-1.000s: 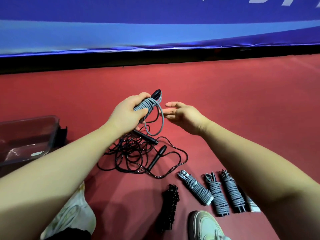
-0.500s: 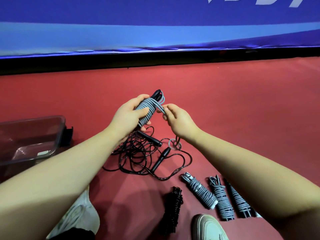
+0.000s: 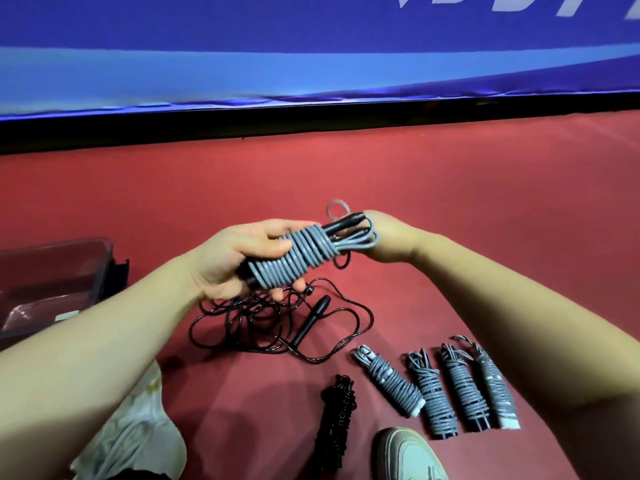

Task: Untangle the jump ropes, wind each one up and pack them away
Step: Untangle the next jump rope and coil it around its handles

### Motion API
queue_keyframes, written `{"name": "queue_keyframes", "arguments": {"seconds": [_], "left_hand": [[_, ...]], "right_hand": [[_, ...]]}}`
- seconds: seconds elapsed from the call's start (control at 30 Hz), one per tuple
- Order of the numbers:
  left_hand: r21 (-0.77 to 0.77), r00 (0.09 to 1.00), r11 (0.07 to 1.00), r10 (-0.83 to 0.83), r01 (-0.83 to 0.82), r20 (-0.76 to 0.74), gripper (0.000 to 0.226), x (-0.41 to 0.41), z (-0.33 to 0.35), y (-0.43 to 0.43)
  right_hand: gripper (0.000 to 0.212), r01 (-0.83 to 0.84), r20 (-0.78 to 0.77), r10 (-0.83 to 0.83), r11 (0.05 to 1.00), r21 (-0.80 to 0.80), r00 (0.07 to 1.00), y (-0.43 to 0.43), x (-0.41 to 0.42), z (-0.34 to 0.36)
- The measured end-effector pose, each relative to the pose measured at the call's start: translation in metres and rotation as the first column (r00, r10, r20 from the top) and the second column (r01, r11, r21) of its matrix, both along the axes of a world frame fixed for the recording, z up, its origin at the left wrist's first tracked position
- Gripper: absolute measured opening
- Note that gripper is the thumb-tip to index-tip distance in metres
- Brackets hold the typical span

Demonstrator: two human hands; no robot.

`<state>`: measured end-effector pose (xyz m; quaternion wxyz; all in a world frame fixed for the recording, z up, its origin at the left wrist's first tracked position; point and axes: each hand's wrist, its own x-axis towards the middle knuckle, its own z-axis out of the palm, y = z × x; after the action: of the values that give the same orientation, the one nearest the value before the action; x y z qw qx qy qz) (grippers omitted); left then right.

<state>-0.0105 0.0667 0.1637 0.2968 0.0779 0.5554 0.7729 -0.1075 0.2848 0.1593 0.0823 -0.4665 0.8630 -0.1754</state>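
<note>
My left hand (image 3: 235, 258) grips a grey jump rope (image 3: 298, 259) wound tightly round its black handles, held above the red floor. My right hand (image 3: 391, 240) holds the bundle's far end, where the rope's loops stick out; its fingertips are hidden behind them. A small grey loop (image 3: 337, 207) stands up beside the handle tips. Below the hands a thin black jump rope (image 3: 277, 327) lies in a loose tangle, one handle (image 3: 311, 320) on top. Several wound grey ropes (image 3: 433, 396) lie in a row at the lower right, with a wound black rope (image 3: 337, 417) left of them.
A clear plastic bin (image 3: 52, 282) stands on the floor at the far left. A shoe (image 3: 408, 455) shows at the bottom edge, a white shoe (image 3: 131, 441) at the lower left. A blue padded barrier (image 3: 311, 64) closes off the back.
The grey bundle has tipped from upright to nearly level. My right hand moved from beside it to grasp its far end, and a small grey loop now sticks up there.
</note>
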Motion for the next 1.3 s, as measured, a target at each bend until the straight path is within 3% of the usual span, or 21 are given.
{"name": "queue_keyframes", "arguments": {"seconds": [0.07, 0.2, 0.3, 0.37, 0.53, 0.63, 0.7, 0.87, 1.03, 1.17, 1.3], "left_hand": [[-0.192, 0.998, 0.98, -0.057, 0.054, -0.01, 0.053, 0.003, 0.002, 0.005], [-0.619, 0.985, 0.783, -0.149, 0.064, -0.087, 0.037, 0.006, 0.001, 0.021], [-0.864, 0.942, 0.503, -0.274, -0.029, -0.191, 0.028, 0.006, -0.005, 0.038], [-0.918, 0.921, 0.384, -0.315, -0.097, -0.229, 0.024, 0.006, -0.01, 0.045], [-0.902, 0.969, 0.393, -0.085, -0.182, -0.233, 0.03, -0.001, -0.02, 0.042], [-0.918, 0.962, 0.328, -0.08, -0.221, -0.26, 0.058, -0.004, -0.019, 0.043], [-0.927, 0.95, 0.268, -0.096, -0.262, -0.296, 0.057, -0.005, -0.02, 0.044], [-0.825, 0.895, 0.355, 0.095, -0.44, -0.436, 0.051, -0.011, -0.024, 0.035], [-0.671, 0.796, 0.429, 0.362, -0.605, -0.486, 0.047, -0.021, -0.016, 0.024], [-0.487, 0.74, 0.575, 0.617, -0.657, -0.269, 0.041, -0.024, -0.016, 0.014], [-0.217, 0.694, 0.682, 0.719, -0.699, 0.025, 0.041, -0.022, -0.009, 0.007]], "right_hand": [[0.019, -0.032, -0.055, 0.044, 0.981, 0.19, 0.998, 0.001, -0.003, 0.013], [0.028, -0.061, -0.069, 0.104, 0.886, 0.459, 0.992, -0.007, 0.005, 0.03], [0.026, -0.036, -0.04, 0.07, 0.826, 0.563, 0.997, -0.016, 0.01, 0.032], [0.028, -0.016, -0.093, 0.089, 0.804, 0.594, 0.992, -0.023, 0.013, 0.031], [0.024, 0.02, -0.105, 0.067, 0.745, 0.667, 0.992, -0.026, 0.028, 0.035], [0.024, 0.132, -0.318, 0.09, 0.779, 0.613, 0.944, -0.029, 0.042, 0.031], [0.027, 0.18, -0.406, 0.072, 0.816, 0.549, 0.911, -0.033, 0.054, 0.029], [0.044, 0.303, -0.52, -0.081, 0.883, 0.358, 0.851, -0.036, 0.073, 0.02], [0.039, 0.435, -0.227, -0.381, 0.853, 0.287, 0.896, -0.031, 0.056, 0.016], [0.04, 0.397, -0.014, -0.402, 0.897, 0.192, 0.915, -0.029, 0.044, 0.005], [0.041, 0.357, -0.119, -0.346, 0.929, 0.1, 0.931, -0.021, 0.041, -0.017]]}}
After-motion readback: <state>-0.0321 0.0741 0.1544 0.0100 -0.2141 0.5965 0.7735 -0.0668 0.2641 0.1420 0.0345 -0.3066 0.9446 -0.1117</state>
